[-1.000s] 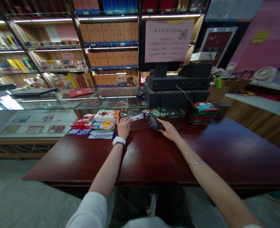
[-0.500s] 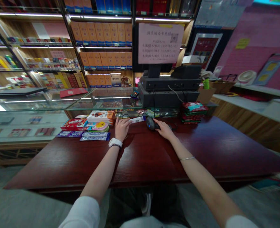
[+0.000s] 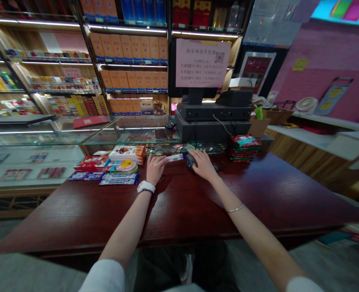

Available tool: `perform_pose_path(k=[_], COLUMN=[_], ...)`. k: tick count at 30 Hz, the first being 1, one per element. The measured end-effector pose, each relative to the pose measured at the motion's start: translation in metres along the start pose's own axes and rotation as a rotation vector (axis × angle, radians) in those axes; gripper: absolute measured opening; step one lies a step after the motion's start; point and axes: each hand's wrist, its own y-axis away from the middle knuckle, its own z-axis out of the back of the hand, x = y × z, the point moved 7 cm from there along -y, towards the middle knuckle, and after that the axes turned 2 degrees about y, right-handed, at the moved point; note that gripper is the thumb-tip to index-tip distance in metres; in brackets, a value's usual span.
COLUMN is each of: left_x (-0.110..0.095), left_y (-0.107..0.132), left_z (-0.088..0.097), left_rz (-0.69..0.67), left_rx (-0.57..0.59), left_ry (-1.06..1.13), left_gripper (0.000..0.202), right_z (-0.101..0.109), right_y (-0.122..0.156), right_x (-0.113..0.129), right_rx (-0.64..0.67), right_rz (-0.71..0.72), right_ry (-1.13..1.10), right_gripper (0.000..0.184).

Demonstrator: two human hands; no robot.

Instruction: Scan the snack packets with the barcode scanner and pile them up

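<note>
My left hand (image 3: 156, 167) pinches the left end of a slim white-and-blue packet (image 3: 175, 157) lying along the far part of the dark red table. The packet's other end reaches a black barcode scanner (image 3: 191, 162). Over the scanner's right side, my right hand (image 3: 204, 164) is wrapped round it. Left of my left hand lie blue-and-white stick packets (image 3: 119, 179), a red box (image 3: 91, 164), a round yellow-and-green packet (image 3: 122, 166) and a white-and-orange box (image 3: 127, 153).
A stack of red and green packets (image 3: 244, 148) stands at the table's back right. Behind the table is a glass display case (image 3: 130, 125) bearing a black cash register (image 3: 211, 127) and a monitor with a pink notice (image 3: 200, 63). Shelves of orange boxes (image 3: 133, 48) rise behind.
My right hand has moved from the scanner's handle up over its head. My left hand keeps its hold on the packet. The view has tilted slightly up and right.
</note>
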Motion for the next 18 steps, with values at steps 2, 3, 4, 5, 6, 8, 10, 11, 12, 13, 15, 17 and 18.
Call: perform_pose_path(k=[2, 3, 4, 5, 6, 8, 10, 11, 12, 13, 15, 17, 18], left_x=[-0.003, -0.005, -0.008, -0.011, -0.013, -0.017, -0.019, -0.02, -0.021, -0.023, -0.025, -0.028, -0.029], left_y=[0.0, 0.0, -0.001, -0.001, -0.001, -0.002, -0.003, -0.003, -0.003, -0.003, -0.003, -0.003, -0.003], left_z=[0.002, 0.003, 0.004, 0.005, 0.006, 0.008, 0.008, 0.008, 0.007, 0.006, 0.004, 0.003, 0.003], left_rz=[-0.017, -0.03, -0.045, -0.059, -0.071, -0.087, -0.098, -0.104, -0.109, -0.114, -0.118, -0.123, -0.125], left_rx=[0.001, 0.003, 0.006, 0.011, 0.016, 0.027, 0.037, 0.041, 0.044, 0.049, 0.053, 0.058, 0.061], left_ry=[-0.006, -0.008, -0.011, -0.015, -0.021, -0.035, -0.042, -0.04, -0.035, -0.026, -0.007, 0.01, 0.016], left_gripper=[0.026, 0.026, 0.026, 0.026, 0.026, 0.027, 0.027, 0.027, 0.027, 0.027, 0.026, 0.024, 0.024], right_z=[-0.002, -0.006, -0.011, -0.016, -0.02, -0.027, -0.029, -0.028, -0.026, -0.024, -0.019, -0.016, -0.016], right_y=[-0.012, -0.017, -0.02, -0.022, -0.022, -0.018, -0.012, -0.009, -0.006, -0.003, -0.001, -0.001, -0.001], right_x=[0.017, 0.024, 0.029, 0.032, 0.033, 0.031, 0.026, 0.023, 0.019, 0.015, 0.011, 0.011, 0.012], right_rx=[-0.025, -0.03, -0.034, -0.042, -0.05, -0.066, -0.087, -0.102, -0.121, -0.141, -0.169, -0.176, -0.176], right_rz=[0.021, 0.035, 0.042, 0.039, 0.033, 0.024, 0.023, 0.021, 0.012, 0.001, -0.016, -0.015, -0.008], right_ry=[-0.006, -0.014, -0.023, -0.032, -0.039, -0.052, -0.063, -0.068, -0.071, -0.071, -0.062, -0.048, -0.042], right_gripper=[0.061, 0.059, 0.058, 0.058, 0.057, 0.055, 0.05, 0.046, 0.042, 0.039, 0.034, 0.03, 0.029])
